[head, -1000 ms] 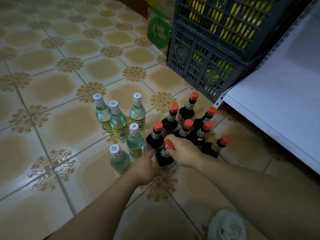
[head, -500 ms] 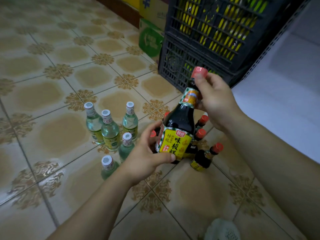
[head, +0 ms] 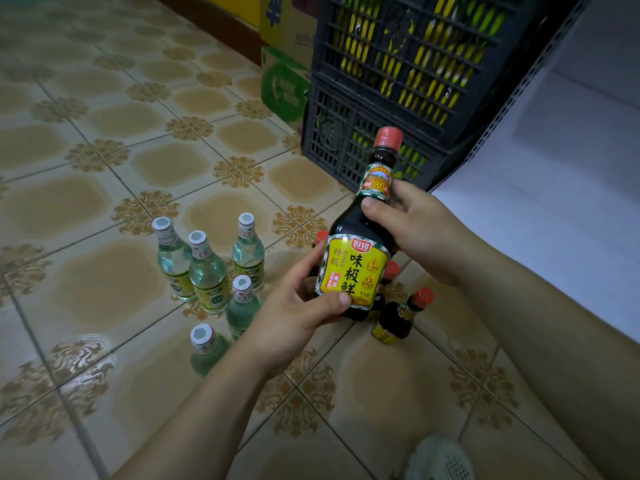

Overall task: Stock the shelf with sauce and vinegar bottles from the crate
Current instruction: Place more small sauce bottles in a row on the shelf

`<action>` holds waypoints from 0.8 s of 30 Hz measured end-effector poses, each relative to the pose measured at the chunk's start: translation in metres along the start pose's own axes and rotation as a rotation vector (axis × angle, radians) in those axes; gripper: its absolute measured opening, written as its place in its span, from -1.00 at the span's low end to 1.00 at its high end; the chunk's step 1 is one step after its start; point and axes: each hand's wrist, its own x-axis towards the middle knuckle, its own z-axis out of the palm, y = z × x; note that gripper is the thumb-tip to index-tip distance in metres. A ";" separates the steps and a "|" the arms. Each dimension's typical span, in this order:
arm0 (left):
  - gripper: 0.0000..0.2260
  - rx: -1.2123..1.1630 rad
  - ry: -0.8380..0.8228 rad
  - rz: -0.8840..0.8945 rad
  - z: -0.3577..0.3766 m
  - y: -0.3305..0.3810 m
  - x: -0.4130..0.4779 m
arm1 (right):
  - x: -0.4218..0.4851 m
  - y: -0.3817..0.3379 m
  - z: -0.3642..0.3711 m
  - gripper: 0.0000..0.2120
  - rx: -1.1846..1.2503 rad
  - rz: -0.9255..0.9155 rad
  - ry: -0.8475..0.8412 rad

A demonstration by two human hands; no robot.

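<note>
Two hands on one sauce bottle point(head: 356, 268), held above the floor.
My left hand point(head: 298, 317) curls round its base, thumb across the yellow label; my right hand point(head: 415, 226) pinches the neck, toward 1 o'clock. I'd keep both grips and swing it upright to the shelf point(head: 554, 220) at 3 o'clock. Other sauce bottles point(head: 401, 317) stand just beneath, vinegar bottles point(head: 207, 271) at 9, the crate point(head: 398, 81) at 12.

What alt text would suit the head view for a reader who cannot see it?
The left hand and right hand hold a red-capped dark sauce bottle with a yellow label above a tiled floor. Five clear white-capped bottles stand to its left; stacked crates and a white shelf lie beyond.
</note>
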 end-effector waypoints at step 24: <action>-0.44 0.352 -0.627 0.297 0.377 0.157 0.030 | -0.248 -0.148 -0.305 -0.84 -0.159 -0.104 0.680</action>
